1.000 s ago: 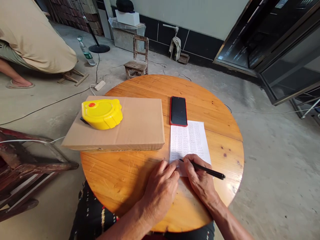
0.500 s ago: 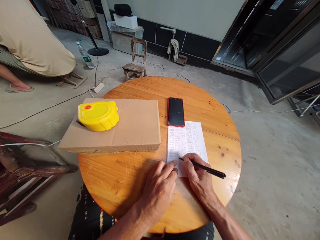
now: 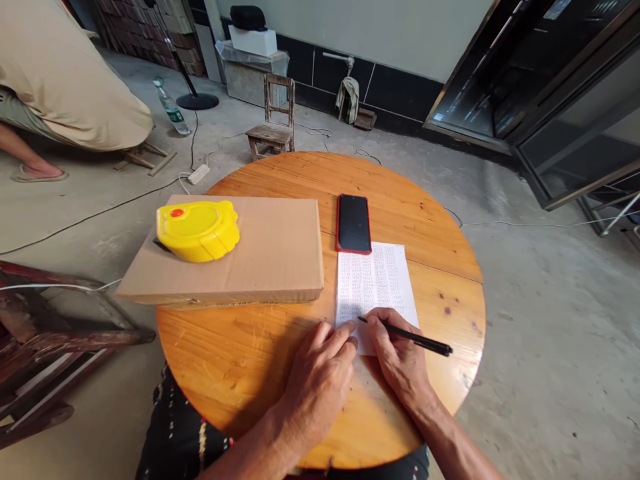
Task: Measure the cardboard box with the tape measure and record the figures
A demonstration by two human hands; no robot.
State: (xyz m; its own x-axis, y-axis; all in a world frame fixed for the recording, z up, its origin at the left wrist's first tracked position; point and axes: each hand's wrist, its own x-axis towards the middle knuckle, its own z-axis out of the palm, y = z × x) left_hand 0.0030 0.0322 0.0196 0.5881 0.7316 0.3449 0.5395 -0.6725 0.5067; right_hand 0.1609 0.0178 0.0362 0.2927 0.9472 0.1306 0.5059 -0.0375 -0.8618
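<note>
A black pen [image 3: 420, 340] is pinched in my right hand [image 3: 400, 360], its tip touching the lower part of a white sheet of paper [image 3: 390, 287]. Rows of small handwritten marks cover much of the sheet. My left hand [image 3: 323, 367] lies flat with fingers stretched out, the fingertips on the sheet's lower left edge, and grips nothing. A phone [image 3: 353, 225] in a red case, its screen dark, lies over the sheet's top edge.
On the round wooden table [image 3: 235, 360], a cardboard box [image 3: 275, 247] carries a yellow tape-measure-shaped case [image 3: 197, 230]. A small wooden chair [image 3: 273, 130] stands behind. At left are a seated person's leg [image 3: 25, 150], a water bottle [image 3: 171, 107] and cables on the floor.
The whole view has shifted very slightly. Both hands and the pen stay in nearly the same place on the sheet.
</note>
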